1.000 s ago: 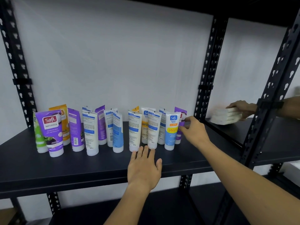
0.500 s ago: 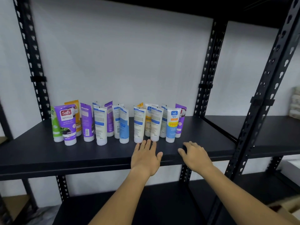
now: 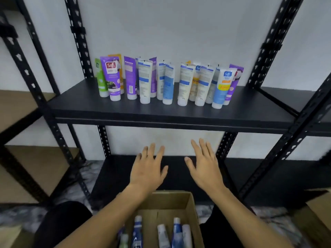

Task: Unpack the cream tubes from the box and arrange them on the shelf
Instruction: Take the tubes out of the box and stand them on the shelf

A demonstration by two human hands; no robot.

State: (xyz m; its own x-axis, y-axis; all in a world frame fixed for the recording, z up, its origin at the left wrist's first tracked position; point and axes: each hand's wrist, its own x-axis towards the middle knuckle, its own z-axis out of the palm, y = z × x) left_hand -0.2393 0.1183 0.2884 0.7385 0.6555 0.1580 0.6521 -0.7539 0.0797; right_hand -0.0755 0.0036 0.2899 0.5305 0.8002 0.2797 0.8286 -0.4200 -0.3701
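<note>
Several cream tubes (image 3: 168, 81) stand cap-down in a loose row on the black shelf (image 3: 161, 113), purple and green ones at the left, white and blue ones at the right. Below, an open cardboard box (image 3: 189, 206) holds several more tubes (image 3: 176, 231) lying inside. My left hand (image 3: 148, 169) and my right hand (image 3: 206, 167) hover side by side above the box and below the shelf. Both have fingers spread and hold nothing.
Black perforated uprights (image 3: 78, 38) frame the rack. A lower black shelf (image 3: 111, 176) lies behind my hands. Brown shelving (image 3: 21, 108) stands to the left. Another cardboard box (image 3: 317, 212) sits at the right edge. My dark-clothed knee (image 3: 62, 222) is at the lower left.
Both hands have left the shelf's front edge and dropped below it, over the box. The view has tilted down, bringing the box into sight.
</note>
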